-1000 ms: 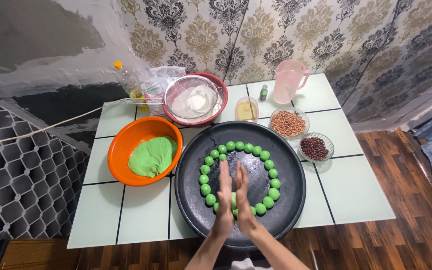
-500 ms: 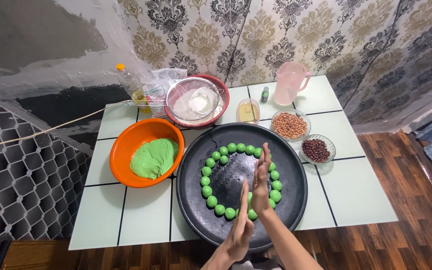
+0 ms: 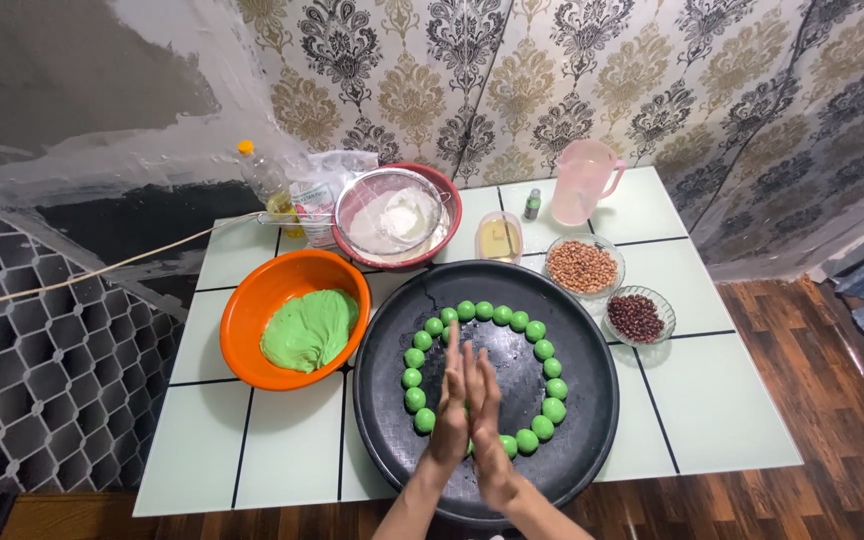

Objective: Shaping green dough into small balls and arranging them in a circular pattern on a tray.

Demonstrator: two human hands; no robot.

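Note:
My left hand (image 3: 447,425) and my right hand (image 3: 489,425) are pressed palm to palm, fingers straight and pointing away from me. They hover over the near part of a round black tray (image 3: 592,420). A ring of several small green dough balls (image 3: 497,314) lies on the tray, and my hands cover its near-left section. Whatever may sit between my palms is hidden. Left of the tray, an orange bowl (image 3: 252,300) holds a lump of green dough (image 3: 307,330).
A white tiled table (image 3: 712,400) carries everything. At the back stand a red bowl with a sieve of flour (image 3: 392,215), an oil bottle (image 3: 264,180), a small tub of yellow liquid (image 3: 499,238) and a pink jug (image 3: 584,182). Bowls of peanuts (image 3: 582,266) and red beans (image 3: 636,317) sit right of the tray.
My palms have slid against each other: the right hand, stretched forward half a second ago, has drawn back level with the left. Both hands stay over the near part of the tray.

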